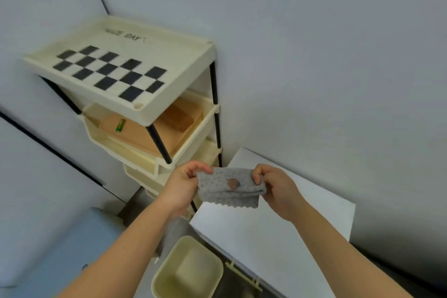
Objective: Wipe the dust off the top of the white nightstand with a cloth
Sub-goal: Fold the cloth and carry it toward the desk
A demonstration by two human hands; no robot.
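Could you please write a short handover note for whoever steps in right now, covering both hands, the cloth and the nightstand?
Left hand: pinches the left edge of the grey cloth.
Right hand: pinches its bunched right end.
The cloth is held up between both hands, over the far left corner of the white nightstand and apparently not touching it.
Done: cloth is in hand.
Left: wipe the whole top.
Nearby: cream shelf cart and cream bin on the left.

Both hands hold grey cloth (229, 186) above white nightstand (278, 232): left hand (183, 185) pinches left edge, right hand (273, 189) pinches right. Cream bin (188, 271) below.
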